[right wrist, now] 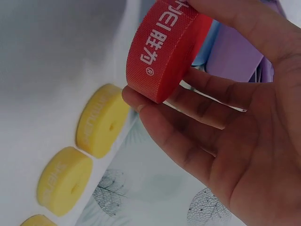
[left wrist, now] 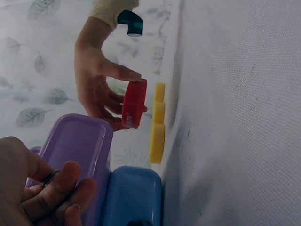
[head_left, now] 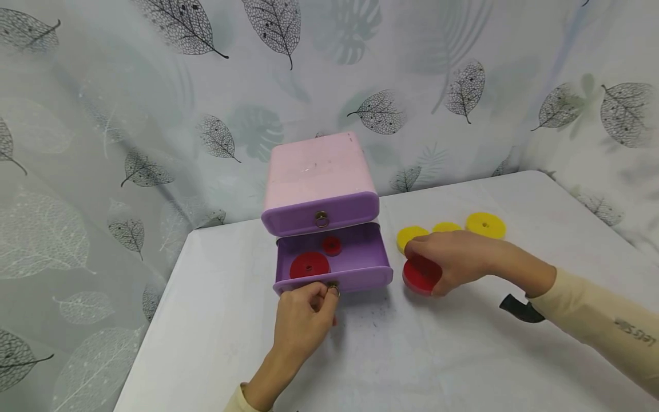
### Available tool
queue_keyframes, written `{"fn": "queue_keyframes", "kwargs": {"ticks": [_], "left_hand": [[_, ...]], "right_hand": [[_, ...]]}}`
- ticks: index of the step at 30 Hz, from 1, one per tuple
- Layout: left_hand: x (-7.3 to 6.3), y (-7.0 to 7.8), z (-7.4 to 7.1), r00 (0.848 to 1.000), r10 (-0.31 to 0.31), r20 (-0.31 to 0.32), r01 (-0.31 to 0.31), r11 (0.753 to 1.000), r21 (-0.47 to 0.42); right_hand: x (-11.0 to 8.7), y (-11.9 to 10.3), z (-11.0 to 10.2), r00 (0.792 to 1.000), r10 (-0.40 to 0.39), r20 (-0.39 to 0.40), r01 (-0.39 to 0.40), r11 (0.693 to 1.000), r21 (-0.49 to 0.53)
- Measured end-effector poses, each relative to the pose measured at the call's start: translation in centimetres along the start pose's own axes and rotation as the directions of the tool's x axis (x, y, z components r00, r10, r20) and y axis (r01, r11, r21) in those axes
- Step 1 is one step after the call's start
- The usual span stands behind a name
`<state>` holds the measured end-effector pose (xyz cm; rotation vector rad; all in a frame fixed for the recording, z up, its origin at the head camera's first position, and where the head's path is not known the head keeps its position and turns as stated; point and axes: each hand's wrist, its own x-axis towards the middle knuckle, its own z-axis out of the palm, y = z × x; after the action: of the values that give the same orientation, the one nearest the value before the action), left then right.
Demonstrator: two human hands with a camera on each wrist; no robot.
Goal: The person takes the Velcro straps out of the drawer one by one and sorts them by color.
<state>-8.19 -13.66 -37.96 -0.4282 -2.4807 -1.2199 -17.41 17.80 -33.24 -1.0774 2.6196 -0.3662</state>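
My left hand pinches the small ring pull of an open purple drawer. Inside that drawer lie a large red tape roll and a small red tape roll. To the right of the drawer, my right hand holds another red tape roll by its edges, thumb on one side and fingers on the other. White printing shows on this held roll in the right wrist view. The left wrist view shows it raised off the table.
A pink-topped drawer box stands at the back, its upper purple drawer shut. Below the open drawer, a blue drawer shows in the left wrist view. Yellow tape rolls lie in a row on the white table, behind the right hand.
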Motion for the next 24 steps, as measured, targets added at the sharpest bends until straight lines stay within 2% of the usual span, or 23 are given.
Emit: {"fn": "queue_keyframes", "kwargs": {"ticks": [12, 24], "left_hand": [[0.0, 0.0, 0.0, 1.0, 0.007, 0.0, -0.007, 1.0, -0.001], [0.0, 0.1, 0.0, 1.0, 0.003, 0.004, -0.003, 1.0, 0.002]], "right_hand": [[0.5, 0.8, 1.3, 0.998, 0.044, 0.034, -0.043, 0.999, -0.026], [0.8, 1.7, 2.5, 0.998, 0.051, 0.041, -0.05, 0.999, -0.008]]}}
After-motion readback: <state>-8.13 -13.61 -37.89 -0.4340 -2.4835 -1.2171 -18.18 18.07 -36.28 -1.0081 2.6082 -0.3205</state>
